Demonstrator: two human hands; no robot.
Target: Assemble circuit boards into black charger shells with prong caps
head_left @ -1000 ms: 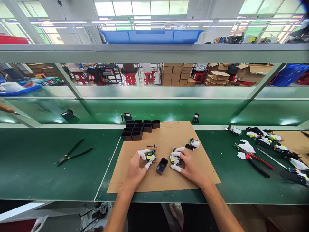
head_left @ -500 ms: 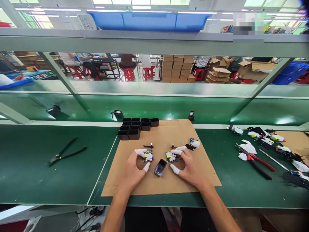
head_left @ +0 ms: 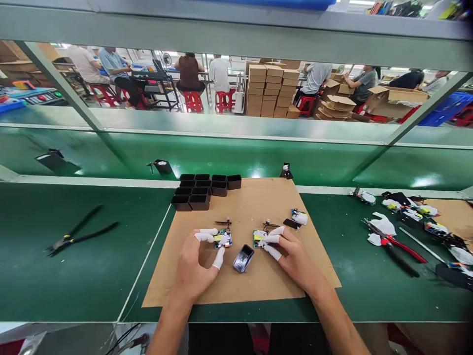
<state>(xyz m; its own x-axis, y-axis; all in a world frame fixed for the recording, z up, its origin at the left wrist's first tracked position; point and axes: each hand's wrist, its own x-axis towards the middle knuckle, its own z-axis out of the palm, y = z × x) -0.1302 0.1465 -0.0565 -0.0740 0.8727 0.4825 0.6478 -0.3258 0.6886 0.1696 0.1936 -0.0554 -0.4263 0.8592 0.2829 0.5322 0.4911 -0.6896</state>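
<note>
The left hand bends thumb and fingertips moderately apart about one board, the thumb by its near edge and the fingers by its left side, while the right hand brings its fingertips, closer together, to the right side of a second board; whether either is pinched firmly I cannot tell. Both boards lie on the cardboard, with a dark case between the hands, nearer the person. Black cases cluster at the far left corner, and a third board lies at the right.
</note>
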